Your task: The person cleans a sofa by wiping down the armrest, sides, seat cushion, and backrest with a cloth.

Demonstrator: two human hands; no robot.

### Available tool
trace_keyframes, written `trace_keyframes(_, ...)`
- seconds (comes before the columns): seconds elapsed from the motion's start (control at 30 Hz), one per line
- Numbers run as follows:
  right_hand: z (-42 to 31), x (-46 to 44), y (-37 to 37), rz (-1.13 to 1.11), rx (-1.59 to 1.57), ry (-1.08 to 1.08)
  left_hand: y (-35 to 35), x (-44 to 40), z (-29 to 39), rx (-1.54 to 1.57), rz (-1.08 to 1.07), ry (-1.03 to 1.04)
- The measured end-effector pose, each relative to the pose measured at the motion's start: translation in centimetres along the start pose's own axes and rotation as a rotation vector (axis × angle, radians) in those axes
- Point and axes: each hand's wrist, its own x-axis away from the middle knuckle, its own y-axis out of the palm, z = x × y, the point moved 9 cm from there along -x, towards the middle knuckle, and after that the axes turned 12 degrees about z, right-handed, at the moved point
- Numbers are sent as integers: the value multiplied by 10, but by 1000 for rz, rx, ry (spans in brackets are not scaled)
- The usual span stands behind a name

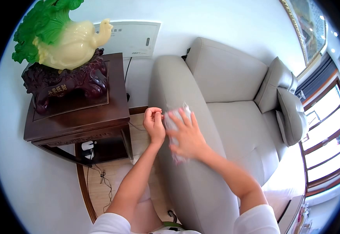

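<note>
The right hand (186,134) spreads open over a plastic packet (169,124) on the sofa armrest (201,187). At the packet's nine o'clock, the left hand (154,124) curls; I cannot tell whether it grips anything.

R grip (186,134), a bit blurred, was spread over a clear-wrapped pack (168,123) on the grey sofa arm (201,179). L grip (154,125), curled up, was just beside it. Further L, a dk wood worktop (117,97) bore a green-&-cream ornament (70,45) on a dk red base (70,85). Cushions (292,117) were nr the sofa's far end, w/ window (327,134) far R.
</note>
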Motion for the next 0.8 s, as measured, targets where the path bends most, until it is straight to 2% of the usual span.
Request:
trace_keyframes(0.07, -18, 47, -22, -15, -81, 47, 5, 7, -11, 18, -52, -72)
trace_keyframes(0.17, -37, 102, -44, -110, -94, 158, 11, 18, -14, -73, -110, -17)
trace_keyframes(0.3, -36, 124, -51, -148, -103, 216, 12, 24, -14, -142, -97, -91)
trace_keyframes(0.37, -24, 106, -47, -133, -69, 224, 11, 24, -19, -122, -86, -176)
trace_keyframes(0.5, 43, 35, -17, 105, -68, 298, 13, 23, -13, -111, -77, -215)
trace_keyframes(0.6, 100, -39, 16, 240, -47, 354, 14, 23, -20, -144, -136, -321)
trace_keyframes(0.7, 161, -114, 51, 240, -26, 478, 19, 19, -20, -113, -120, -283)
trace_keyframes(0.73, 179, -133, 59, 232, -33, 535, 21, 19, -30, -130, -184, -291)
trace_keyframes(0.8, 213, -161, 73, 244, -124, 615, 30, 16, -15, -271, -262, -127)
